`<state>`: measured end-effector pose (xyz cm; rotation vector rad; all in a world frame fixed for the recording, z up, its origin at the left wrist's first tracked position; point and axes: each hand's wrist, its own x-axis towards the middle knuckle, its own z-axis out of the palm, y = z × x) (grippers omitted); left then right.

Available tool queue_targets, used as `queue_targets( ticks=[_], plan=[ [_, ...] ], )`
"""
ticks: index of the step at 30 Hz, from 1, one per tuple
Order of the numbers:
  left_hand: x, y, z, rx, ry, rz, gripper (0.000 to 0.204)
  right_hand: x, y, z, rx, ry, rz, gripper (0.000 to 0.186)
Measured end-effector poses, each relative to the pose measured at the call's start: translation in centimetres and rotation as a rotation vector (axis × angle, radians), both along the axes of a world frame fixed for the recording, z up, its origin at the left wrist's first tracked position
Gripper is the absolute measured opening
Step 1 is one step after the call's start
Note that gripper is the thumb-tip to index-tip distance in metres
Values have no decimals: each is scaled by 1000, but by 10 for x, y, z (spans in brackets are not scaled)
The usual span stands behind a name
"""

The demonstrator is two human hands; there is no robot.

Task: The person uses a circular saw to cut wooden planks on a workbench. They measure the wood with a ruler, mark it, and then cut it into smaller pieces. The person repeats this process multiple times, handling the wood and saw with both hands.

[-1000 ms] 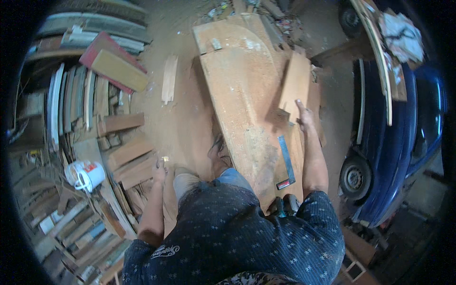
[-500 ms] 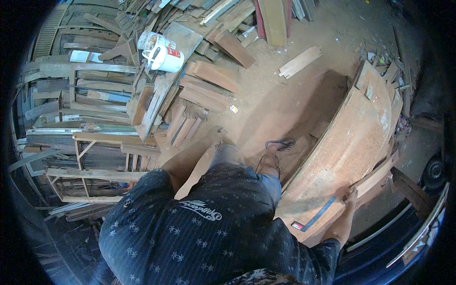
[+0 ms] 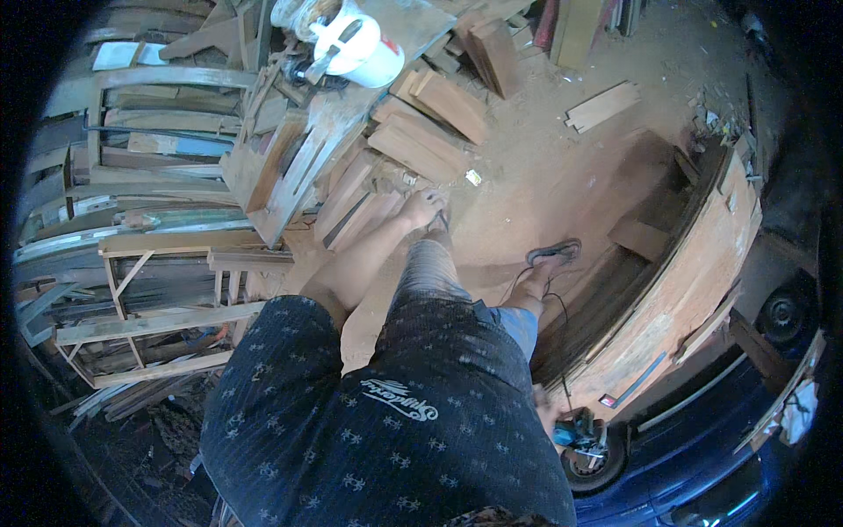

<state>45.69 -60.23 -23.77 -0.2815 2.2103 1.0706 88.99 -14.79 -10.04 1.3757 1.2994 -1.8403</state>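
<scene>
My right hand (image 3: 545, 410) is low beside my hip, its fingers partly hidden against a teal corded power tool (image 3: 575, 432) that it appears to grip. The tool's exact kind cannot be made out; a dark cord (image 3: 565, 342) runs up from it. My left hand (image 3: 424, 209) hangs by my left leg, in line with stacked planks (image 3: 364, 206); its fingers look bent but are blurred, and no held thing shows. On the wooden worktop (image 3: 667, 321) at my right lies a try square (image 3: 639, 379) with a blue blade and red-marked handle.
Planks (image 3: 417, 145) lie in piles ahead and left. A white bucket (image 3: 373, 63) stands on a board. Wooden frames (image 3: 167, 321) lean at the left. A loose board (image 3: 603, 106) lies on the floor. A blue vehicle (image 3: 676, 479) is at the lower right.
My right hand has left the board at the worktop's outer edge and come back near my hip, at the power tool. My left hand has come into clearer view. The head view has shifted.
</scene>
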Motion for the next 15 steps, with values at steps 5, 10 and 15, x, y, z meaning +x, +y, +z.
queue_targets(
  ticks=[5,10,15],
  plan=[
    [48,-151,-70,-101,-48,66,54,-33,-161,56,223,-90,117,31],
    [86,-215,-60,-219,-196,170,58,-37,-215,100,312,-108,155,30],
    [154,-272,-166,119,-222,499,59,-38,-236,120,339,-123,210,30]
  ],
)
